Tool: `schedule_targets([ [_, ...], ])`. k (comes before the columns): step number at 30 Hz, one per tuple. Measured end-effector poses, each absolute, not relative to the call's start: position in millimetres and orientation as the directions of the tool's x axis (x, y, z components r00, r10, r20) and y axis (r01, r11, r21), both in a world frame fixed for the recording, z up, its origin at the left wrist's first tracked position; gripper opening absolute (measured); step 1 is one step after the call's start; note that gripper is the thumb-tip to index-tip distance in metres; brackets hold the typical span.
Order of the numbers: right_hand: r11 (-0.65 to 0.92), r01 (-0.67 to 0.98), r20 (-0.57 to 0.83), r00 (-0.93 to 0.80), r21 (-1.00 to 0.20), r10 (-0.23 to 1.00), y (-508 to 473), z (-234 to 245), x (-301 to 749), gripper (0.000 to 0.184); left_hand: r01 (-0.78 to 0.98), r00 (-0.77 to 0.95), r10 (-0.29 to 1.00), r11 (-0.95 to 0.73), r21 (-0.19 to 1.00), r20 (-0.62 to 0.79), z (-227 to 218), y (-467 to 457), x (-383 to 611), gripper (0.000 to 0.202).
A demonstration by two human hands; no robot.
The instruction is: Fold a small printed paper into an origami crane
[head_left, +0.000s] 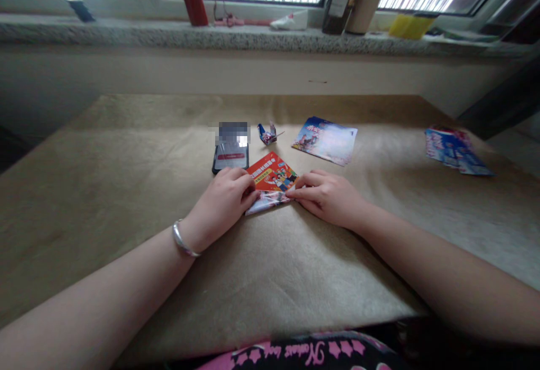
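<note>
A printed paper flyer (272, 174) lies on the table, red on its upper side, with its near edge turned up in a pale, glossy fold. My left hand (230, 193) has curled fingers closed on the flyer's left side, at the fold. From the right, my right hand (327, 195) pinches the other end of the fold, with thumb and fingers close together. Just beyond my left hand lies a phone (230, 155) with a lit, partly blurred screen. A small folded paper figure (268, 133) stands behind the flyer.
A stack of blue and pink flyers (327, 139) lies behind my right hand. More flyers (458, 150) are fanned out near the right edge of the table (295, 280). On the windowsill (253, 37) stand a red container (194, 7), a dark box (338, 1) and a yellow item (410, 26).
</note>
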State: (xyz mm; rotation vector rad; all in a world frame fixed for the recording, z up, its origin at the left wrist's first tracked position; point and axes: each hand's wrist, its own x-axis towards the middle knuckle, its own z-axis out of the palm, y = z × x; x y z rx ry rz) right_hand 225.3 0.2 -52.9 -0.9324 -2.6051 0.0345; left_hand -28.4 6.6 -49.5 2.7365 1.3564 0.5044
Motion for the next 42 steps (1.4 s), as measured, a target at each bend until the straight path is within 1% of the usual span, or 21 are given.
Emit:
schedule_targets([
  [6,0.779,0.61,0.345,-0.707,-0.144,0.617,0.0,-52.5,224.2,0.026,0.768,0.562,0.782,-0.614,0.181,0.269,-50.0,7.3,-28.0,0.022],
  [11,0.784,0.609,0.337,-0.719,-0.115,0.608,0.0,-52.1,224.0,0.026,0.771,0.557,0.79,-0.607,0.193,0.257,-48.9,6.7,-27.8,0.022],
  [14,0.786,0.61,0.336,-0.723,-0.101,0.604,0.0,-52.0,224.7,0.026,0.773,0.546,0.789,-0.604,0.195,0.28,-49.1,6.3,-28.3,0.017],
  [16,0.782,0.617,0.33,-0.722,-0.091,0.608,0.1,-51.8,225.2,0.026,0.74,0.574,0.759,-0.641,0.204,0.306,-49.0,5.4,-28.1,0.014],
  [19,0.779,0.622,0.317,-0.726,-0.075,0.61,0.5,-51.1,225.6,0.026,0.668,0.646,0.692,-0.717,0.199,0.323,-46.3,1.9,-25.9,0.02],
  [23,0.78,0.623,0.319,-0.73,-0.054,0.605,1.5,-49.5,225.2,0.025,0.595,0.724,0.602,-0.792,0.136,0.337,-38.9,-6.2,-20.9,0.024],
  [26,0.781,0.624,0.316,-0.733,-0.04,0.602,2.3,-49.1,224.8,0.024,0.584,0.75,0.561,-0.81,0.047,0.352,-35.9,-10.9,-18.9,0.023],
  [31,0.778,0.627,0.302,-0.736,-0.032,0.605,3.5,-50.3,225.3,0.025,0.59,0.771,0.541,-0.806,-0.056,0.334,-38.5,-13.8,-18.9,0.024],
  [36,0.773,0.634,0.306,-0.733,-0.014,0.607,3.7,-50.8,225.2,0.026,0.612,0.769,0.568,-0.787,-0.08,0.293,-40.6,-15.2,-19.5,0.026],
  [42,0.769,0.639,0.311,-0.73,-0.006,0.609,2.6,-50.6,224.5,0.025,0.631,0.759,0.588,-0.77,-0.094,0.281,-40.6,-15.1,-19.8,0.027],
])
